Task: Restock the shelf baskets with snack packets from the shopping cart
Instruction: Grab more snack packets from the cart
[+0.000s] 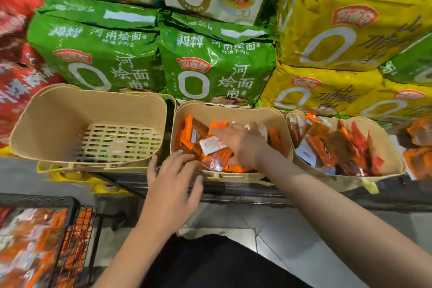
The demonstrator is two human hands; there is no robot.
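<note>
I've got both hands at the middle basket (278, 124) now, the beige one that's partly filled with orange snack packets (217, 152). My right hand (240, 142) is down inside it, palm over the heap, fingers reaching left across a white-faced packet (210, 145); whether those fingers are pinching it or just resting on it I cannot tell, since the back of the hand hides them. My left hand (173, 177) is at the near rim, fingers spread and loose, fingertips just touching the packets at the front edge, holding nothing.

Here's how I'd play this step, as I read it: it's a settle-and-level job. Press the heap flat with the right palm, sweep packets toward the back wall, and use the left to stop anything sliding over the low front lip. Those foil packets look slippery, so gentle, broad pushes beat pinching.

The empty basket (58, 110) on the left, slotted floor bare, is the obvious next target. The right basket (395, 163) looks well stocked already. The supply sits bottom-left: the black wire shopping cart (77, 224), piled with more orange packets (30, 245), well apart from both hands. Behind it all, green noodle bags (98, 54) and yellow noodle bags (346, 30) are stacked up.
</note>
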